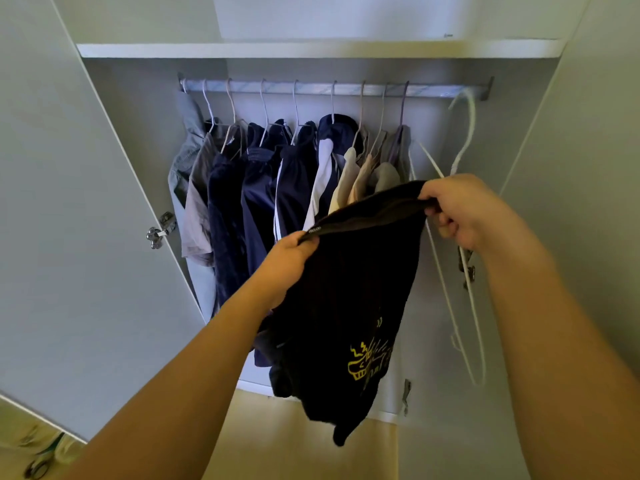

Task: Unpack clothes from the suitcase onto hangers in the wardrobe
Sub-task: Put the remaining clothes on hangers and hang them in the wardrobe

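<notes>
A black T-shirt (pixel 346 299) with a yellow print hangs between my two hands in front of the open wardrobe. My left hand (pixel 287 261) grips its collar edge at the left. My right hand (pixel 464 209) grips the collar's other side and also holds a white hanger (pixel 465 140), whose hook is up by the right end of the metal rail (pixel 433 90). Several garments (pixel 277 174) in grey, navy and beige hang on hangers along the rail's left and middle. The suitcase is out of view.
A white shelf (pixel 311 50) runs above the rail. Wardrobe doors stand open at the left (pixel 69 237) and right (pixel 595 168), with metal hinges on both. Scissors (pixel 38 467) lie on the floor at the bottom left.
</notes>
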Action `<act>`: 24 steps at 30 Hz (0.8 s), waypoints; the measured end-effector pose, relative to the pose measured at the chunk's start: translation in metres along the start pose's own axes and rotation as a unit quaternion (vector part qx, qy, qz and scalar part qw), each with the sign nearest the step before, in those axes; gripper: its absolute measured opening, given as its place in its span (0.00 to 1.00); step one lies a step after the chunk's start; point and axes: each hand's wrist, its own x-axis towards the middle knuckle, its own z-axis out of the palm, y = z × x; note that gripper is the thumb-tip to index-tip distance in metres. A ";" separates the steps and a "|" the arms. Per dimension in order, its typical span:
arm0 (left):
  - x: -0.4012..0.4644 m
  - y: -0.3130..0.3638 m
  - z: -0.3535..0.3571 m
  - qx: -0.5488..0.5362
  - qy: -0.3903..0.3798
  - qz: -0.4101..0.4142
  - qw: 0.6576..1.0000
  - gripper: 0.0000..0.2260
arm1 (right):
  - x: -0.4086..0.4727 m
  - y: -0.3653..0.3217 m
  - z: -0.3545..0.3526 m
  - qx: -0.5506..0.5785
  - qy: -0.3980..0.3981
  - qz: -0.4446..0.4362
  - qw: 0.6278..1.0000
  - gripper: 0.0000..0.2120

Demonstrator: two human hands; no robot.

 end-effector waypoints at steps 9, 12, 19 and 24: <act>0.002 0.054 -0.021 -0.090 -0.079 -0.103 0.987 0.07 | 0.005 0.028 0.003 -0.015 0.003 -0.007 1.000 0.10; 0.002 0.059 -0.026 -0.062 -0.125 -0.108 0.984 0.08 | 0.000 0.029 0.004 -0.038 -0.027 -0.020 0.999 0.11; 0.006 0.074 -0.023 -0.111 -0.152 -0.091 0.978 0.13 | -0.009 0.050 0.012 -0.008 -0.297 -0.035 0.954 0.25; 0.007 0.081 -0.021 -0.113 -0.153 -0.089 0.978 0.11 | -0.005 0.044 0.028 -0.128 -0.237 -0.065 0.961 0.35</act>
